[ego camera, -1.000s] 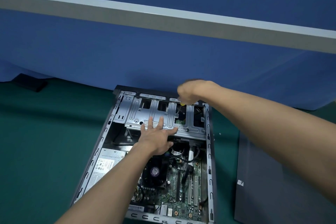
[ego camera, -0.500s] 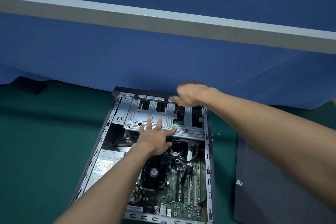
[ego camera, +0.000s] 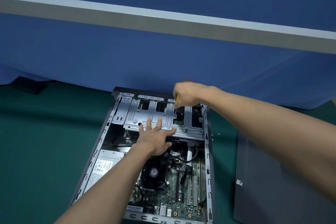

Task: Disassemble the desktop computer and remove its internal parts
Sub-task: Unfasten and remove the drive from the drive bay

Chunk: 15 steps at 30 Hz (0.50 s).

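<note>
Desktop computer case (ego camera: 207, 152) lies on its side on the green table (ego camera: 45, 142), side panel off, its open interior facing up, in the lower middle of the view with its far end against the blue cloth backdrop (ego camera: 163, 56). Nearest inside the case is the green motherboard (ego camera: 183, 198), filling the near right part, with upright white and black expansion slots (ego camera: 191, 192) running near to far. Left of the slots sits the black processor cooler fan (ego camera: 154, 173) with a round label at its hub. Along the left wall of the case lies the grey power supply (ego camera: 103, 164), label up, partly hidden by the left forearm. Black cables (ego camera: 177, 154) bunch between the fan and the drive cage. Farther in, the silver metal drive cage (ego camera: 154, 114) spans the far end of the case from wall to wall, with cut-outs showing dark parts beneath. The left hand (ego camera: 154, 138) lies flat on the near edge of this cage, fingers spread and straight, gripping nothing. The right hand (ego camera: 189, 95) is over the far right part of the cage, fingers clenched around a yellow-handled screwdriver (ego camera: 176, 102) whose tip points down at a screw (ego camera: 175, 115) in the cage top. Right of the case, the removed dark grey side panel (ego camera: 263, 178) lies flat on the table, and a few small screws (ego camera: 215, 134) rest between it and the case. At the far left a black flat object (ego camera: 29, 85) sits by the backdrop's hem.
</note>
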Available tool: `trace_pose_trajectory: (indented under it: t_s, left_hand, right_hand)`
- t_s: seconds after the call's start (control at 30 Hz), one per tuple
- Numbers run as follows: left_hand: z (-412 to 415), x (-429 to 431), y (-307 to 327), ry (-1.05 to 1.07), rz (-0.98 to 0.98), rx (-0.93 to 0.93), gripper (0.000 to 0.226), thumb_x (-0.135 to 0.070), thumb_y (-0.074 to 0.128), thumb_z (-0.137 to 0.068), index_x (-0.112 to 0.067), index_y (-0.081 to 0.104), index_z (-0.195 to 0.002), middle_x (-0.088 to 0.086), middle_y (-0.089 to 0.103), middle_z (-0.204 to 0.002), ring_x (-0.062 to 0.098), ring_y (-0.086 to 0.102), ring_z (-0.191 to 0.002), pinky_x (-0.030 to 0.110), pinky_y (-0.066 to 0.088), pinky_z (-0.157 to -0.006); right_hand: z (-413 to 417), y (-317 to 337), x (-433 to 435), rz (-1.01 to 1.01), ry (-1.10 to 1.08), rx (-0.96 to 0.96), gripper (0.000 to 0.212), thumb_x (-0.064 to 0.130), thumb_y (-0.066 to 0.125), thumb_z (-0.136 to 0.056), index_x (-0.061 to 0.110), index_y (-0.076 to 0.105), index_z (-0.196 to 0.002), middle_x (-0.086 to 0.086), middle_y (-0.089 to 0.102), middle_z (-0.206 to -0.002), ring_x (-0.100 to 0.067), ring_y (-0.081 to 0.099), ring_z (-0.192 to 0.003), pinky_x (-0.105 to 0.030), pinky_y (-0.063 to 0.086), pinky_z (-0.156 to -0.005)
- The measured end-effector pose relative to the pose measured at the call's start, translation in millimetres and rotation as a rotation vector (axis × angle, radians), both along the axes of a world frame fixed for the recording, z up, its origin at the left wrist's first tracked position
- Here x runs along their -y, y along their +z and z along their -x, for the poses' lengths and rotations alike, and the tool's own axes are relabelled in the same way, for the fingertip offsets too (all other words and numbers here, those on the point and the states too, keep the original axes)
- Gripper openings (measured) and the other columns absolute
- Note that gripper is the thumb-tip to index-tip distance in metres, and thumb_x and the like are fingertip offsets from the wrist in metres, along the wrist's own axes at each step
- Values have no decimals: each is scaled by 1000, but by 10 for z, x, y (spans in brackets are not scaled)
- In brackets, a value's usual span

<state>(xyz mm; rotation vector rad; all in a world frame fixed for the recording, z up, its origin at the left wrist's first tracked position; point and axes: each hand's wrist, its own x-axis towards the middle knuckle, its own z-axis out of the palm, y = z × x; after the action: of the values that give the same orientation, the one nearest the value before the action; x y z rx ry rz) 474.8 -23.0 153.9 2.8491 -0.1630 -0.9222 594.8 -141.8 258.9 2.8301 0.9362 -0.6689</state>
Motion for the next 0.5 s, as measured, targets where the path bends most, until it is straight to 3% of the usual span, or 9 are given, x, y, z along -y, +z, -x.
trace_pose_trajectory:
  t_s: [0.07, 0.2, 0.33, 0.5]
  left_hand:
    - [5, 3, -3, -1, -3, -2, 59, -50, 40, -100, -53, 7, -149, 7, -18, -161, 41, -20, -144, 61, -3, -116]
    - [2, 0, -5, -5, -11, 1, 59, -51, 39, -100, -53, 6, -149, 7, -18, -161, 41, -20, -144, 61, -3, -116]
    - [2, -4, -25, 3, 2, 12, 59, -51, 40, -100, -54, 7, -149, 6, -17, -161, 41, -20, -144, 61, -3, -116]
    - [-7, -4, -44, 8, 3, 6, 59, -51, 40, -100, -54, 8, -148, 6, -18, -161, 40, -21, -144, 62, -4, -116]
  right_hand:
    - [15, -25, -22, 53, -49, -7, 48, 41, 51, -95, 9, 51, -60, -2, 52, -59, -19, 49, -55, -26, 34, -50]
    - [0, -10, -112, 144, -119, -76, 34, 19, 47, -93, 9, 55, -62, -5, 53, -60, -21, 49, -54, -25, 41, -51]
    - [5, 5, -182, 173, -43, -25, 24, 16, 48, -95, 7, 53, -73, -2, 49, -67, -25, 52, -71, -27, 39, -59]
    - [26, 0, -179, 215, 181, 82, 29, 11, 51, -90, 14, 42, -63, -1, 47, -63, -17, 45, -54, -26, 34, -47]
